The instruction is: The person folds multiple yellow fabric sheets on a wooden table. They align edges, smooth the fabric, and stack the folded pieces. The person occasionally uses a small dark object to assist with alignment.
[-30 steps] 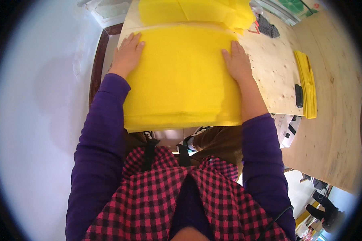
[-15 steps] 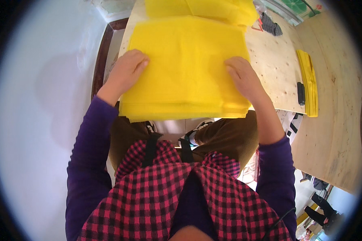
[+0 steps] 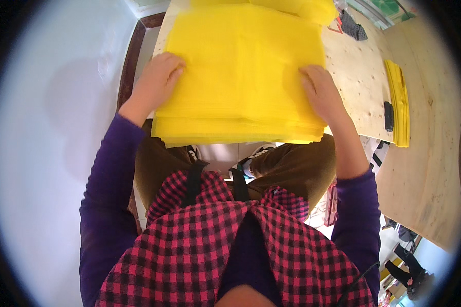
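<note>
A stack of thin yellow fabric sheets (image 3: 243, 77) lies in front of me, its layered near edge reaching past the table's front side. My left hand (image 3: 161, 79) is at the stack's left edge, fingers curled and closed on the top sheet. Across from it, my right hand (image 3: 320, 92) pinches the same sheet at its right edge. The fingertips are partly hidden against the fabric. The far part of the sheet looks slightly blurred.
More yellow fabric (image 3: 292, 9) lies at the far end of the wooden table (image 3: 356, 77). Dark grey cloth (image 3: 352, 26) rests at the far right. Folded yellow strips (image 3: 397, 102) and a small black object (image 3: 389, 116) lie along the right side. A white wall (image 3: 61, 128) stands close on my left.
Both hands have moved slightly away from me, the right one also rightward. The top sheet's far edge has shifted farther, covering more of the yellow fabric behind it.
</note>
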Demonstrator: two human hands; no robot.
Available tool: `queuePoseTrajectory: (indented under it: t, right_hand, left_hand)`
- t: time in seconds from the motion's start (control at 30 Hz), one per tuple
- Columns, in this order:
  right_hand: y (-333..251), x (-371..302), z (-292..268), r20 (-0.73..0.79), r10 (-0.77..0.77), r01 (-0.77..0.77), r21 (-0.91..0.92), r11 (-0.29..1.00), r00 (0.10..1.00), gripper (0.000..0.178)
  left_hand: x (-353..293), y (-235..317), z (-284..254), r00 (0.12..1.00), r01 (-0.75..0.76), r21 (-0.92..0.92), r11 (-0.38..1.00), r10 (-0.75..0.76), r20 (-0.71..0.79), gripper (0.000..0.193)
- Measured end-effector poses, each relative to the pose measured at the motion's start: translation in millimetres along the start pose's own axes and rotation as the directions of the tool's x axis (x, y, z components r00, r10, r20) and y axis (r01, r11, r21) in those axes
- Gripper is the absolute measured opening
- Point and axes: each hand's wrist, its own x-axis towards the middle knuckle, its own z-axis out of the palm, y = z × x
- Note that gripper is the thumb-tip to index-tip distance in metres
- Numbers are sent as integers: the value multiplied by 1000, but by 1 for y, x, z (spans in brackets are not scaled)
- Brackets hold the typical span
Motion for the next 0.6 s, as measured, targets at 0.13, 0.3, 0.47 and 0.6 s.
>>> queuePoseTrajectory:
  t: [0.13,0.3,0.47,0.6]
  right_hand:
    - [12,42,6,-41,127,-130,-83,988,991,28]
    - [0,11,-16,-35,61,-61,-15,998,998,30]
    - [-9,10,3,53,10,-10,5,1000,999,28]
    - [4,51,1,-23,112,-114,-67,991,993,27]
  left_hand:
    - [30,-14,-1,999,51,62,997,-50,-18,14]
    - [-5,3,-17,993,-90,40,995,93,-76,15]
    - [-7,13,-4,998,-68,63,996,69,-4,15]
    - [29,-2,-2,999,5,61,998,-2,-52,16]
